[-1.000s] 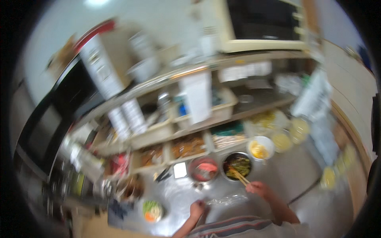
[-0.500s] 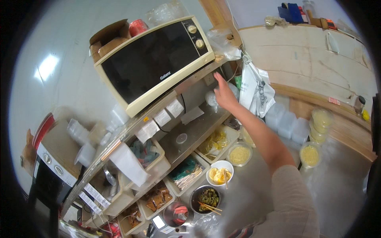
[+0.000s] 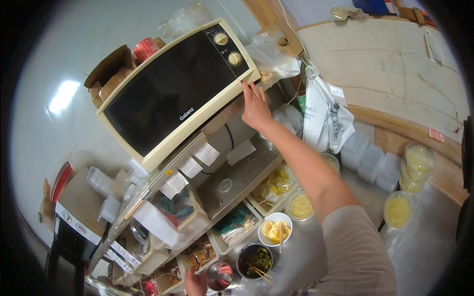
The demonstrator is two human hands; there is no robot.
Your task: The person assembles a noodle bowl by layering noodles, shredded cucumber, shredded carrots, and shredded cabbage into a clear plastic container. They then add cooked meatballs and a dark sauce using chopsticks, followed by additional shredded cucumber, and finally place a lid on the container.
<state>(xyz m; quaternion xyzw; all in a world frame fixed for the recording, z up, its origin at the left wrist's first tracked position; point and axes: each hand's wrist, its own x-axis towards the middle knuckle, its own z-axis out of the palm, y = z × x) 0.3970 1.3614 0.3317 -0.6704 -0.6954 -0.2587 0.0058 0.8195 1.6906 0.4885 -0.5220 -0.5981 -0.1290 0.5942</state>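
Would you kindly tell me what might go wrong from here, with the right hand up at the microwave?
If the right hand at the lower right corner of the microwave jolts it, the cardboard box by its top edge might shift. The left hand, close beside the metal bowl, could nudge it. Chopsticks jutting over the rim of the dark bowl might get knocked.

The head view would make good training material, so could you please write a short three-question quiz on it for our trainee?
1. Which hand is nearer the cream microwave?
A) the left hand
B) the right hand

2. True or false: both the white bowl and the dark bowl have chopsticks in them.

3. How many knobs show on the cream microwave's front?

Key: 1. B; 2. True; 3. Two.
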